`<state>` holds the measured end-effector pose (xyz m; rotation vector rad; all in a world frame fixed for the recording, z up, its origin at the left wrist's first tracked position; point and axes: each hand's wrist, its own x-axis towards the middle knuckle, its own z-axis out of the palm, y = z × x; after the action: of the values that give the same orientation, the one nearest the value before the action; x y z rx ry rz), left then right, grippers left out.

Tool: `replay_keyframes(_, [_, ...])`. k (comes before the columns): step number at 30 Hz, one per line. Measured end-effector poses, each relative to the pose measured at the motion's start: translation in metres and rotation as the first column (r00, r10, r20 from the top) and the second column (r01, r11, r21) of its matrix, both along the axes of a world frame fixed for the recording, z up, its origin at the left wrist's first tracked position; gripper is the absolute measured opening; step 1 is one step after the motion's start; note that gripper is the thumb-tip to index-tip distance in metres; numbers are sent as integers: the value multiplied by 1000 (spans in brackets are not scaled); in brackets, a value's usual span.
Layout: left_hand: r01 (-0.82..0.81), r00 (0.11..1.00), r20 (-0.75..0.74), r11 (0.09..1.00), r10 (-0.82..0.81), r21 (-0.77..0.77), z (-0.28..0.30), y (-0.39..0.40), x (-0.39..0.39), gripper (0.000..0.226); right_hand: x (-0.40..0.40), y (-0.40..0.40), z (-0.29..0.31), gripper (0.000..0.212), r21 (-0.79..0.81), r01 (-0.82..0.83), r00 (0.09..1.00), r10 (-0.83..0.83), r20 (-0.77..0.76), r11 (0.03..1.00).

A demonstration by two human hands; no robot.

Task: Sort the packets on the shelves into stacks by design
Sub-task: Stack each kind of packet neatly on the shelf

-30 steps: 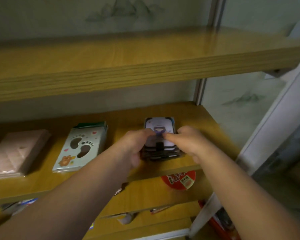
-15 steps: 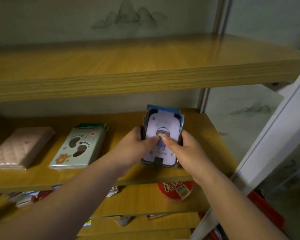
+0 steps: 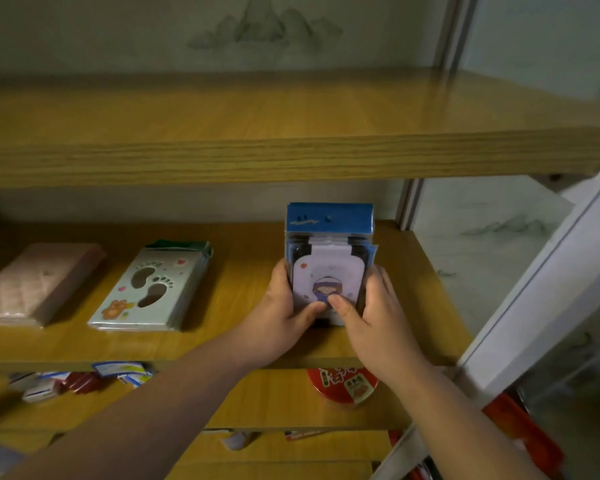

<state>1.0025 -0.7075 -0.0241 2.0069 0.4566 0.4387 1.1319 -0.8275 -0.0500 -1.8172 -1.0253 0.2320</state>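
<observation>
The long yellow wooden middle shelf (image 3: 222,341) runs across the middle of the frame. On it, at the left edge, lies a flat stack of pale pink quilted packets (image 3: 39,284). Just right of that lies a flat stack of light green packets with footprint cut-outs (image 3: 153,287). Right of the middle, I hold a bunch of see-through packets with blue card tops and a little purple cartoon figure on the front (image 3: 329,258). It stands up on its bottom edge on the shelf.

I think I am tidying this bunch so all the edges line up. To do it well, I should tap the bottom on the shelf, press the sides evenly, then lay it flat, well apart from the footprint stack.

My left hand (image 3: 284,306) wraps tight on the left side, thumb on the front. My right hand (image 3: 374,306) wraps tight on the right side, thumb on the front too. My two thumbs nearly touch.
</observation>
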Motion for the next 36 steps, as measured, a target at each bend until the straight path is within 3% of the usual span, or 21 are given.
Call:
replay_keyframes(3, [-29,998,47,996,33,-85,4,2,6,54,6,-1,7,41,7,54,999,-54,1,999])
replay_keyframes(5, [-60,998,7,988,62,-139,9,1,15,43,16,-4,17,37,-27,51,991,-54,-121,998])
replay_keyframes(8, [-117,967,-221,991,129,68,14,2,30,13,31,-3,31,32,-235,0,952,-72,-299,972])
replay_keyframes(10, [-111,918,-355,974,177,198,16,3,36,24,39,5,34,34,-372,17,954,-126,-272,928])
replay_keyframes(14, [-114,837,-518,982,178,153,14,12,45,45,46,20,37,39,-474,17,960,-148,-239,880])
replay_keyframes(17, [-150,817,-550,985,171,83,13,16,50,74,49,24,35,39,-499,34,969,-150,-194,866])
replay_keyframes(20, [-171,815,-549,982,189,84,12,17,53,88,52,24,36,38,-493,16,971,-131,-200,870])
replay_keyframes(27, [-104,829,-544,991,132,82,13,18,53,76,45,23,37,49,-564,-63,992,-11,-127,823])
replay_keyframes(32, [-94,814,-565,991,132,97,12,18,55,80,47,22,38,42,-520,-75,981,-30,-190,851])
replay_keyframes(36, [-171,850,-505,985,149,3,10,19,51,84,46,21,37,50,-493,-47,971,-76,-226,869])
